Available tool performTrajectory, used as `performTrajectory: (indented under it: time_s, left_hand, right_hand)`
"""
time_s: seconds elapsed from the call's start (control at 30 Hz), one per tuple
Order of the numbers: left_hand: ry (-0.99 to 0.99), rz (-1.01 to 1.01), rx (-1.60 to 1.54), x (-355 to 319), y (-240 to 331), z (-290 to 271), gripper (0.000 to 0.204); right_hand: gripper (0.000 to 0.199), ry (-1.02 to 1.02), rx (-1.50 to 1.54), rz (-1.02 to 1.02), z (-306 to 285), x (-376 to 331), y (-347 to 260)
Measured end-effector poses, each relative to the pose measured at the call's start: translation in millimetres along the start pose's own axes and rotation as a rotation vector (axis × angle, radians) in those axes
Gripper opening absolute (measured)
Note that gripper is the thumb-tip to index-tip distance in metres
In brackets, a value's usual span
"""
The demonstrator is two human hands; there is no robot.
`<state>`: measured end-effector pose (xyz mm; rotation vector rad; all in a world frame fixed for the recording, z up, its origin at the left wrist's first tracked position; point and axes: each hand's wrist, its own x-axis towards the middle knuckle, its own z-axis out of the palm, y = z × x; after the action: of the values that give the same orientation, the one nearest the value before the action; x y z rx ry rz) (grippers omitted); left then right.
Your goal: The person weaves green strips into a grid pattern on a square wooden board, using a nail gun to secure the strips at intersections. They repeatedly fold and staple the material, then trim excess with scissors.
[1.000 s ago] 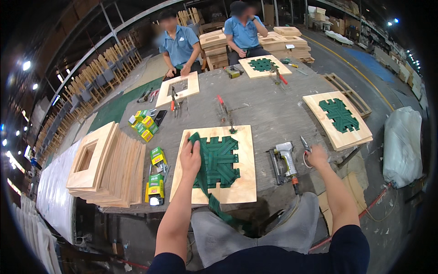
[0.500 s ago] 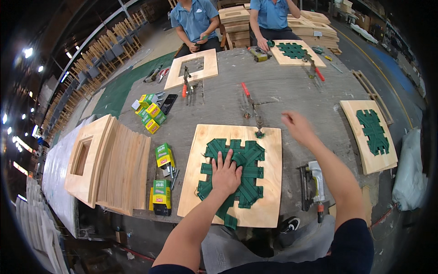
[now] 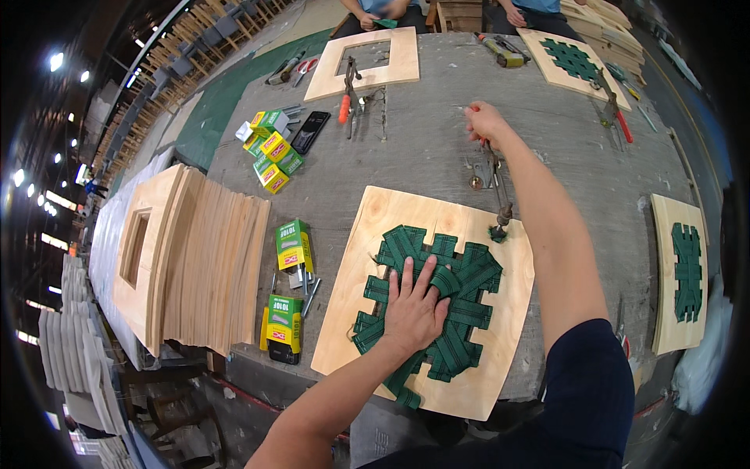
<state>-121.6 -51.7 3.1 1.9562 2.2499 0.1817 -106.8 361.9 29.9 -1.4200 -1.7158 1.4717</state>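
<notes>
A pale plywood board (image 3: pixel 355 258) lies in front of me, its middle covered by crossed strips of green webbing (image 3: pixel 469 315). My left hand (image 3: pixel 416 313) presses flat on the webbing, fingers spread, beside a loose fold or roll of the same strap. At the board's far edge a metal toggle clamp (image 3: pixel 494 184) is fixed to the table, its tip resting on the board's far right part. My right hand (image 3: pixel 486 123) is curled around the far end of this clamp, where its handle lies; the fingers mostly hide the handle.
Left stand a stack of plywood frames (image 3: pixel 215 266) and green-yellow boxes (image 3: pixel 293 246) with loose staples. A phone (image 3: pixel 310 133) lies farther back. Across the table, two people sit by an open frame (image 3: pixel 320 74) and a webbed board (image 3: pixel 539 59). Another webbed board (image 3: pixel 664 273) leans at right.
My right hand has moved forward and left onto the clamp's handle end. My left hand stays on the webbing. The view has tilted down and shifted.
</notes>
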Motion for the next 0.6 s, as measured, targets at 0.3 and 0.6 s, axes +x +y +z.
performTrajectory:
  time_s: [0.3,0.6]
  left_hand:
    - [0.047,0.022,-0.030,1,0,-2,0.051]
    - [0.151,0.078,-0.059,2,5,-1,0.044]
  right_hand:
    - [0.036,0.147,-0.114,-0.536,-42,-7,-55]
    - [0.046,0.139,0.040,-0.522,-112,-153,-45]
